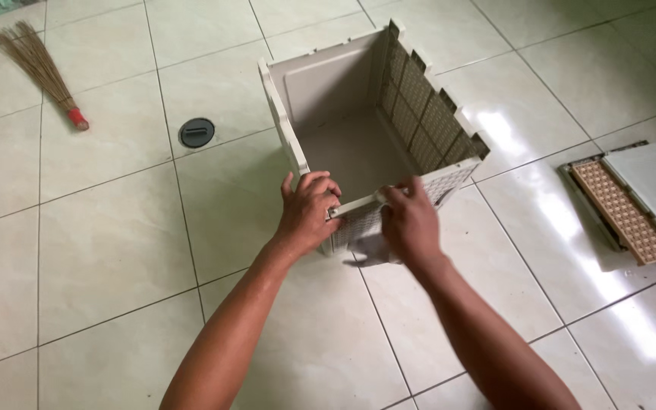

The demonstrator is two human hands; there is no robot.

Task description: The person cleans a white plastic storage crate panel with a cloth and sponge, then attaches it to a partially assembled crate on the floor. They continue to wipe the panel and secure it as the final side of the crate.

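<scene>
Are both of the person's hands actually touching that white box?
Touching. The head view shows the left hand and right hand both gripping the near panel of the white box.

I read this as a home's tiled floor, perhaps a washing or utility area. Glossy pale tiles [108, 250] cover everything I see. Left of the box [343, 129] a round floor drain [197, 132] sits in a tile; farther left lies a stick broom [36, 68]. Right of the box lie loose panels [635, 197].
</scene>
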